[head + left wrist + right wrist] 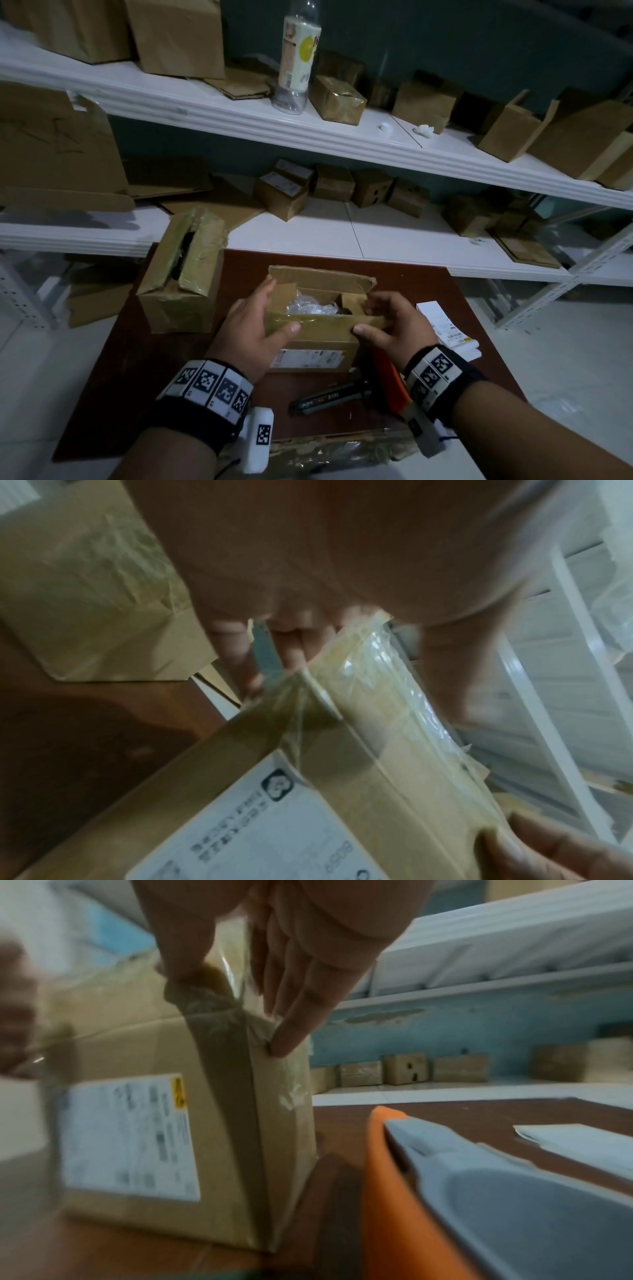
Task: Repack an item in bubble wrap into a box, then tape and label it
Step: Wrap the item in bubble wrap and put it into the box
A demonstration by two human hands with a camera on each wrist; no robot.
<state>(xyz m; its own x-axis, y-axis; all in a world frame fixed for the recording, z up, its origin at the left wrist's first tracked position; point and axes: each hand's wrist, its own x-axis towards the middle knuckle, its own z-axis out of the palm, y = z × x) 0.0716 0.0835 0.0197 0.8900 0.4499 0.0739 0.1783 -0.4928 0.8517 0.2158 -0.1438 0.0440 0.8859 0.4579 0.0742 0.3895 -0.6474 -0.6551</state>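
Sitting between the two hands on the brown bench, the small cardboard box has its flaps up, and only the head view looks down into it: crumpled bubble wrap lies inside with something dark beside it. That view also shows the left hand wrapped round the box's left corner, thumb on the taped near flap, and the right hand pinching the flap's right end between thumb and curled fingers. From the left wrist view comes what the head view cannot give: the glossy tape wrinkled over the flap edge, and print on the white label on the near face. From the right wrist view, a fingertip presses the box's taped right corner. Below the right wrist lies an orange-and-grey tape dispenser, left of it a black knife. Paper labels lie right of the right hand. A larger opened box stands beyond the left hand.
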